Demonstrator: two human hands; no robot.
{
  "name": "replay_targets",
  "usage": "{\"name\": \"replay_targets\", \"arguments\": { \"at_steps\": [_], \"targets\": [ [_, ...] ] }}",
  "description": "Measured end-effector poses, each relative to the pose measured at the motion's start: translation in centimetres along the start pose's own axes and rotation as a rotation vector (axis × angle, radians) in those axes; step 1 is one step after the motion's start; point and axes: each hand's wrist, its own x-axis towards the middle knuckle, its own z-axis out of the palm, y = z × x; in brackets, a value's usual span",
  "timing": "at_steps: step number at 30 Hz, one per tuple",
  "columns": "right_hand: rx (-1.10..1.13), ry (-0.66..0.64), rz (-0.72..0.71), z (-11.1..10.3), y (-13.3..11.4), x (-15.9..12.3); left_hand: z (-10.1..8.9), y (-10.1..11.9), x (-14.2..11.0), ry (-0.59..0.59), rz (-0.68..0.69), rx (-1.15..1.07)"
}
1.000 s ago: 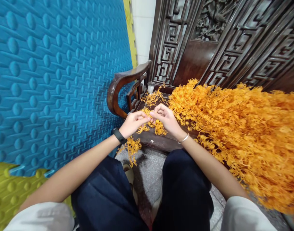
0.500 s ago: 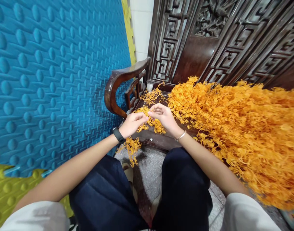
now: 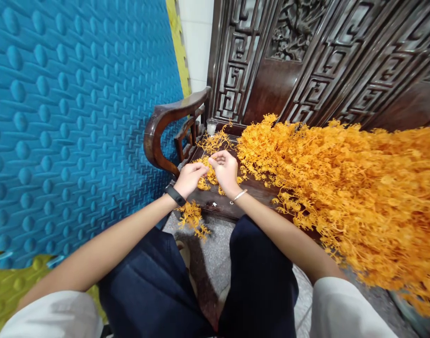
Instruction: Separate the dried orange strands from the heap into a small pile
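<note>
Pinched at fingertips, in left hand (image 3: 191, 178) and right hand (image 3: 224, 172), contents too small to tell; beyond, sprigs (image 3: 203, 184) on counter (image 3: 257, 192); below black band (image 3: 175, 195), overhanging sprig (image 3: 192, 218), support hidden, liable to fall to floor (image 3: 216, 234) if knocked by knee (image 3: 162, 244)

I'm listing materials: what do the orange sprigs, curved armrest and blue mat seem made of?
Orange sprigs: probably matte plastic; thin, uniformly coloured strands.
Armrest: dark wood, apparently lacquered; glossy reflections along its curve.
Blue mat: likely matte foam; embossed surface.

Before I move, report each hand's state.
Left hand: closed, apparently holding the orange sprig hanging below.
Right hand: curled; whether it holds anything cannot be told.
</note>
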Motion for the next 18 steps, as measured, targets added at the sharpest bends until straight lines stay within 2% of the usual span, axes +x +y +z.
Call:
{"name": "replay_targets", "arguments": {
  "at_steps": [4,6,13,18],
  "targets": [
    [-0.094,0.077,0.018,1.0,0.2,0.6,0.2,0.1,0.6,0.027,-0.255,-0.246],
    [-0.137,0.1,0.009,1.5,0.6,0.9,0.4,0.1,0.8,0.037,-0.305,-0.345],
    [-0.258,0.111,-0.038,2.5,2.6,1.9,1.2,-0.7,1.9,0.107,-0.311,-0.391],
    [-0.291,0.055,-0.048,3.2,3.4,2.9,1.5,-1.4,2.8,0.159,-0.291,-0.331]
  ]
}}
